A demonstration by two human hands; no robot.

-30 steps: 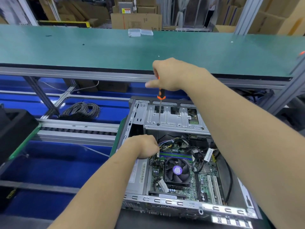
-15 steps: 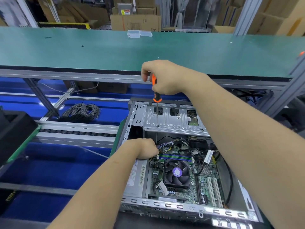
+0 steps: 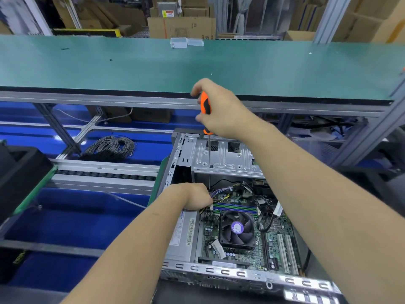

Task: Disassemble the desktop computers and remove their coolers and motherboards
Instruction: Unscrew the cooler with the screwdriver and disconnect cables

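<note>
Right hand [image 3: 221, 110] grips the screwdriver [image 3: 205, 106] upright, tip on the drive cage [image 3: 225, 159]; left hand [image 3: 195, 196] fingers curl on cables [image 3: 221, 191].

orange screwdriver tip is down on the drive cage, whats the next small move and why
Probably keep turning the orange-and-black-handled screwdriver to back that screw out. The right hand grips it upright, its tip seated on a screw in the silver metal drive cage, while the left hand braces inside the open computer case.

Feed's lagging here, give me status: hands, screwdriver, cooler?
Right hand grips screwdriver, tip on drive cage screw. Left hand braced inside case by cables. Cooler mounted, untouched.
</note>
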